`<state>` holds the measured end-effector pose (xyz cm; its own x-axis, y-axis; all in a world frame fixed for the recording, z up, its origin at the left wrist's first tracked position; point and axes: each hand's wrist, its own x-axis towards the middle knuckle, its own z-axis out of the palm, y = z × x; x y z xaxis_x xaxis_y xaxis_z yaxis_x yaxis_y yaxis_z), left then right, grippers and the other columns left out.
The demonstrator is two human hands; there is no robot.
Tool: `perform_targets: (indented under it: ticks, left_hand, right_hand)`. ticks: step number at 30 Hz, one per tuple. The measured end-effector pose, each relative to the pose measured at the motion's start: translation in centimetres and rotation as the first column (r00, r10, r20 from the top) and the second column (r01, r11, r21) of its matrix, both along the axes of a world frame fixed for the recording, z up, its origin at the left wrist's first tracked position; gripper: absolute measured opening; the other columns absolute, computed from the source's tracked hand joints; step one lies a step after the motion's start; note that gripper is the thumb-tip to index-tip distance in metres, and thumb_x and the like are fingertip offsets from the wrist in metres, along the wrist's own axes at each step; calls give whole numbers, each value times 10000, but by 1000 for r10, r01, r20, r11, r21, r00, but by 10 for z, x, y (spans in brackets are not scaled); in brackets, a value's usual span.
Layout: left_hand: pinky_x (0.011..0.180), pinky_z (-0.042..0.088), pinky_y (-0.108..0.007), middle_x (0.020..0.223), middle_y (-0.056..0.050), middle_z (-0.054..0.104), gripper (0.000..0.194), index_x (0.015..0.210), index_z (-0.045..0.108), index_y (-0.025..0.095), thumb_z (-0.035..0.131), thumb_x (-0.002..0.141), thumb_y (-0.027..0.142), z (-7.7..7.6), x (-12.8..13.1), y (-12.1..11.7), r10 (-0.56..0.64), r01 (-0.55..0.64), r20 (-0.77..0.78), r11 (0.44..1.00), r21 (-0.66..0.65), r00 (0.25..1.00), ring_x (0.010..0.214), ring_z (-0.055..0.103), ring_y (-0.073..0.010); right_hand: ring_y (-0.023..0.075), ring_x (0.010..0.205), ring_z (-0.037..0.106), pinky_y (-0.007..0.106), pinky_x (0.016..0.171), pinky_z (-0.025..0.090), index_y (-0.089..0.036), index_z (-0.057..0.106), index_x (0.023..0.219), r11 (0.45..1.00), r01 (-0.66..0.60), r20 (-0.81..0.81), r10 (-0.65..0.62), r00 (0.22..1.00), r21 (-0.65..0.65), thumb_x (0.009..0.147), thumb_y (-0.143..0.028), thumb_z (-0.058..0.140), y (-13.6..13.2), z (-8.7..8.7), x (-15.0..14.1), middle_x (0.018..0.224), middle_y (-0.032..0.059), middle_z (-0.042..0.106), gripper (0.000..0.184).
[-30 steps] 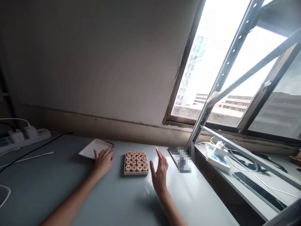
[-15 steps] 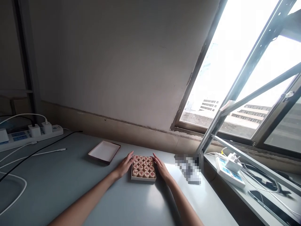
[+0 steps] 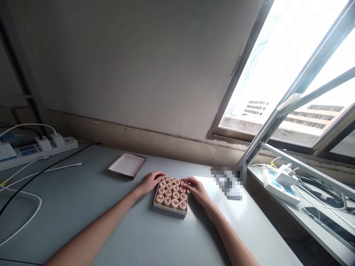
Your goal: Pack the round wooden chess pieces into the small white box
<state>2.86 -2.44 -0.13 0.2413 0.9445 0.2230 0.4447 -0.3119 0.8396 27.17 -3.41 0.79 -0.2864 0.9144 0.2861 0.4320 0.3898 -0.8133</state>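
Note:
A shallow square box [image 3: 170,210] sits on the grey table in front of me. It is filled with round wooden Chinese chess pieces [image 3: 168,193] in rows, red characters facing up. My left hand [image 3: 150,182] holds the box at its far left corner, fingers bent over the edge. At the far right corner, my right hand [image 3: 197,189] grips the box, its fingertips curled onto the rim beside the pieces. The box stands slightly turned. Left of it, a shallow box lid [image 3: 125,165] lies with its pale inside up.
On the left are a power strip [image 3: 59,147] with plugs, a black cable [image 3: 52,164] and white cables [image 3: 39,207]. A blurred-out object [image 3: 229,183] lies to the right. Beyond a metal frame, a side shelf bears another power strip [image 3: 280,186] and a phone [image 3: 330,223].
Both hands have closed from flat beside the box to bent fingers on its far corners. The box has turned a little clockwise. The view has shifted slightly.

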Motion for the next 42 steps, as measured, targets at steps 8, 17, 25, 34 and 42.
perform_targets:
  ticks: [8, 17, 25, 34, 42]
  left_hand:
    - [944, 393, -310, 1100, -61, 632, 331, 1018, 643, 189, 420, 830, 345, 3, -6, -1, -38, 39, -38, 999, 14, 999, 1074, 522, -213]
    - [937, 396, -332, 1062, -63, 640, 310, 979, 646, 181, 434, 812, 333, 3, -6, -2, -8, 9, -57, 1000, 16, 998, 1044, 526, -221]
    - [926, 398, -324, 1029, -58, 648, 288, 964, 643, 184, 431, 817, 315, 3, -7, -2, -4, 7, -84, 999, 46, 996, 1015, 541, -215]
    - [922, 403, -334, 1049, -58, 637, 292, 983, 631, 184, 431, 822, 323, 0, -8, 0, -22, 24, -94, 1000, 16, 995, 995, 548, -213]
    - [910, 411, -339, 1057, -55, 637, 279, 974, 626, 192, 432, 825, 325, 1, -8, 0, -36, 38, -82, 999, 24, 996, 1002, 547, -219]
  right_hand:
    - [203, 798, 616, 346, 754, 477, -187, 614, 876, 994, 104, -120, -98, 988, 45, 738, -422, 604, 1, 4, 9, 849, 65, 665, 273]
    - [239, 1015, 520, 411, 838, 371, -266, 501, 1233, 846, 222, 387, -434, 813, 484, 869, -427, 472, 1, 5, 27, 1209, 97, 503, 400]
    - [234, 1124, 443, 427, 920, 329, -320, 669, 914, 956, -14, 474, -133, 870, 294, 829, -459, 541, -24, 14, 2, 1207, 4, 548, 207]
    - [173, 727, 596, 279, 636, 429, -208, 560, 947, 994, 66, 208, -46, 977, -89, 775, -457, 585, -16, 22, 32, 840, 23, 664, 304]
    - [214, 895, 542, 372, 803, 373, -241, 586, 1008, 942, 177, 523, -308, 795, 285, 855, -483, 484, -21, 26, 32, 983, 55, 581, 305]
